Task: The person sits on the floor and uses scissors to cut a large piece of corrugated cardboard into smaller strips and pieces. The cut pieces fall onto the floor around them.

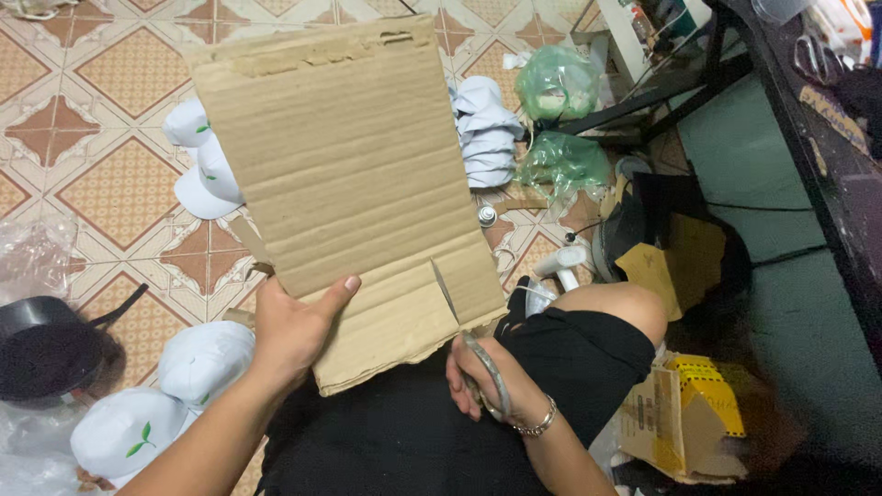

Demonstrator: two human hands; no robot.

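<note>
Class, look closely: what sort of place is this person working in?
Probably a home workshop, worked from the tiled floor: stacks of white caps lie about, and the left hand holds cardboard while the right hand cuts it with scissors.

Cardboard sheet (344, 184) in left hand (292, 332), scissors (487, 372) in right hand (496, 381).

Seated person in black shorts, arms bare of sleeves. Right hand (487, 381): silver chain bracelet (537, 424) at the wrist. Left hand (294, 331): unadorned.
</note>
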